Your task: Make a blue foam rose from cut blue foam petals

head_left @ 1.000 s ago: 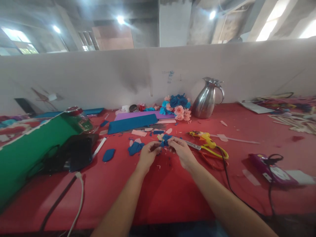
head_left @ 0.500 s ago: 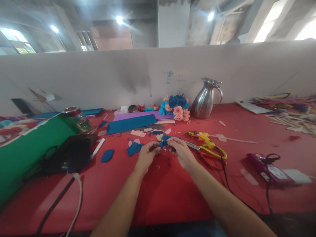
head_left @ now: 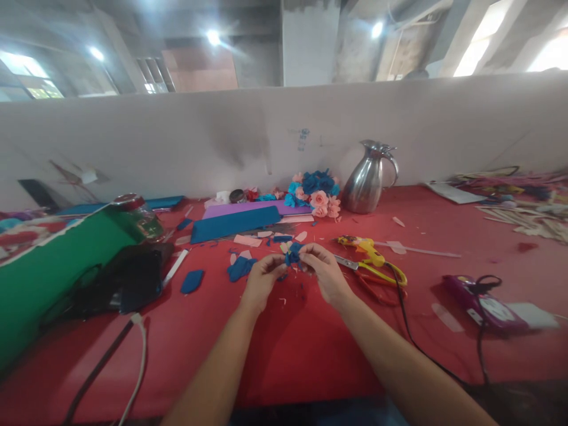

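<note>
Left hand [head_left: 265,278] and right hand [head_left: 327,272] are both pinched onto the same crumpled blue piece [head_left: 293,254], one from each side, so it sits right between the fingertips over the middle of the red tabletop [head_left: 306,355]. Can't quite tell if it touches the surface. OK, call that piece the centre of the clock, 12 pointing at the white partition [head_left: 186,136]. Around 1 o'clock there's a bunch of pink and blue flowers [head_left: 318,198], with a shiny metal jug [head_left: 364,183] just beside it, between 1 and 2. Yellow glue gun [head_left: 374,254] is at 3, and the scissors [head_left: 364,270] lie near it, a bit past 3. Way further out, between 3 and 4, you get a purple box [head_left: 486,302] with a black plug on it. Over near 8:30 is a bunched-up blue scrap [head_left: 241,269], then a flat rounded one [head_left: 192,281] beyond it. At 10 a long blue sheet [head_left: 235,225] partly overlaps a purple sheet [head_left: 290,207]. Red-lidded jar [head_left: 141,220] is roughly 9:30.
</note>
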Action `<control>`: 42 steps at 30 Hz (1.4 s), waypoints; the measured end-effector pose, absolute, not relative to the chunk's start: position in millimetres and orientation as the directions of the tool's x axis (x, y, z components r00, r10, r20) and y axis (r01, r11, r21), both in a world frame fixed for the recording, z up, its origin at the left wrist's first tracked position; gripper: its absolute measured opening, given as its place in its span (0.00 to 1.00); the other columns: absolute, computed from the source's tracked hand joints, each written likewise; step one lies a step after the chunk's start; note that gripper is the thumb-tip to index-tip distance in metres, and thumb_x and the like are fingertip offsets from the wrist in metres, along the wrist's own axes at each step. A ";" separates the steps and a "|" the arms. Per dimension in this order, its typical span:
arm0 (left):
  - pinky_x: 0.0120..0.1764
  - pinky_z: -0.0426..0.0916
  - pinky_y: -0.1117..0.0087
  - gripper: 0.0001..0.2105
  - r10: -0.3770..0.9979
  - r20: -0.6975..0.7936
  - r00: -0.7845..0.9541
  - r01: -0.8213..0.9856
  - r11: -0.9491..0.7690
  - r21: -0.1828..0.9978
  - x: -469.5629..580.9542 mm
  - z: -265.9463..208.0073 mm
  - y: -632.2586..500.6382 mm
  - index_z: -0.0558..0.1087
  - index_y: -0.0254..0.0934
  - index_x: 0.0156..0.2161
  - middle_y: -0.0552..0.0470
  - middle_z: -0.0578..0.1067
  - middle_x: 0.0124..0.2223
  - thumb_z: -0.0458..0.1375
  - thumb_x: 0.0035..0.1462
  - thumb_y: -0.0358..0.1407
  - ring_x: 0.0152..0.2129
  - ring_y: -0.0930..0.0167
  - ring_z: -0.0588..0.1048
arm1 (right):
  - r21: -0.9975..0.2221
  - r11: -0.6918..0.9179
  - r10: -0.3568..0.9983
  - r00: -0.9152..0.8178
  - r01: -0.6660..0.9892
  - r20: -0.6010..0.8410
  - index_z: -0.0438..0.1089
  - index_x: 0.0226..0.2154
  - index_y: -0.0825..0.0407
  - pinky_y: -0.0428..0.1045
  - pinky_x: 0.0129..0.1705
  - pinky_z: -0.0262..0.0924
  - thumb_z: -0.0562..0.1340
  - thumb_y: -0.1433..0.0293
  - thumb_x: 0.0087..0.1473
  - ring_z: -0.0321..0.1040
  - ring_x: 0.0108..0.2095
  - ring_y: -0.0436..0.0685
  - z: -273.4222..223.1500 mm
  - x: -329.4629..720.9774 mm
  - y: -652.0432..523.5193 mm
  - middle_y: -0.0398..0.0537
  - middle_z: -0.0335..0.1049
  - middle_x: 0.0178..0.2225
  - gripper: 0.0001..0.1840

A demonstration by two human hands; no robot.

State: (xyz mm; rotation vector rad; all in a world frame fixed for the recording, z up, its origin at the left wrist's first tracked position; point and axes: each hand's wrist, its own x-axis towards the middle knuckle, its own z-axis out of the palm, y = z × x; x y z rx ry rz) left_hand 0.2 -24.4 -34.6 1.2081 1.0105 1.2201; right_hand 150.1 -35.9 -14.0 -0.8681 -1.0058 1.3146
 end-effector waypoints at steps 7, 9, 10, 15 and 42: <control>0.31 0.61 0.73 0.09 0.991 0.058 0.120 -0.079 -0.049 0.996 0.0 -33.6 -24.9 0.76 0.34 0.30 0.53 0.74 0.26 0.64 0.41 0.35 0.24 0.73 0.68 | -0.964 0.176 0.984 0.016 -0.199 0.177 0.69 0.25 0.51 0.47 0.28 0.51 0.64 0.64 0.41 0.57 0.24 0.49 -12.1 148.7 -37.2 0.40 0.65 0.23 0.08; 0.31 0.61 0.73 0.09 0.991 0.053 0.124 -0.072 -0.044 0.996 0.4 -32.5 -25.3 0.76 0.35 0.30 0.53 0.74 0.27 0.64 0.40 0.35 0.24 0.73 0.67 | -0.967 0.179 0.984 0.036 -0.181 0.176 0.68 0.23 0.52 0.47 0.28 0.51 0.63 0.64 0.41 0.57 0.23 0.49 -12.5 148.8 -36.6 0.40 0.63 0.21 0.08; 0.31 0.61 0.73 0.09 0.991 0.050 0.122 -0.072 -0.041 0.997 0.7 -32.0 -25.5 0.76 0.35 0.31 0.53 0.75 0.27 0.64 0.39 0.34 0.24 0.73 0.67 | -0.967 0.177 0.984 0.042 -0.183 0.172 0.68 0.22 0.52 0.47 0.28 0.51 0.63 0.64 0.41 0.56 0.23 0.49 -12.5 149.0 -36.4 0.39 0.63 0.20 0.08; 0.31 0.61 0.73 0.08 0.992 0.051 0.114 -0.075 -0.043 0.996 1.9 -30.4 -26.3 0.76 0.35 0.29 0.54 0.74 0.26 0.64 0.39 0.34 0.23 0.73 0.67 | -0.964 0.133 0.991 0.056 -0.229 0.123 0.68 0.20 0.51 0.47 0.27 0.49 0.63 0.65 0.40 0.53 0.22 0.48 -10.1 150.2 -36.4 0.38 0.61 0.19 0.07; 0.29 0.59 0.74 0.14 0.981 0.009 0.193 -0.162 0.023 0.987 -1.6 -35.3 -25.2 0.76 0.34 0.28 0.53 0.71 0.23 0.66 0.42 0.44 0.22 0.75 0.66 | -0.973 0.121 0.982 -0.120 -0.196 0.146 0.72 0.25 0.50 0.48 0.34 0.57 0.65 0.66 0.40 0.62 0.28 0.52 -20.5 144.8 -34.8 0.41 0.69 0.27 0.06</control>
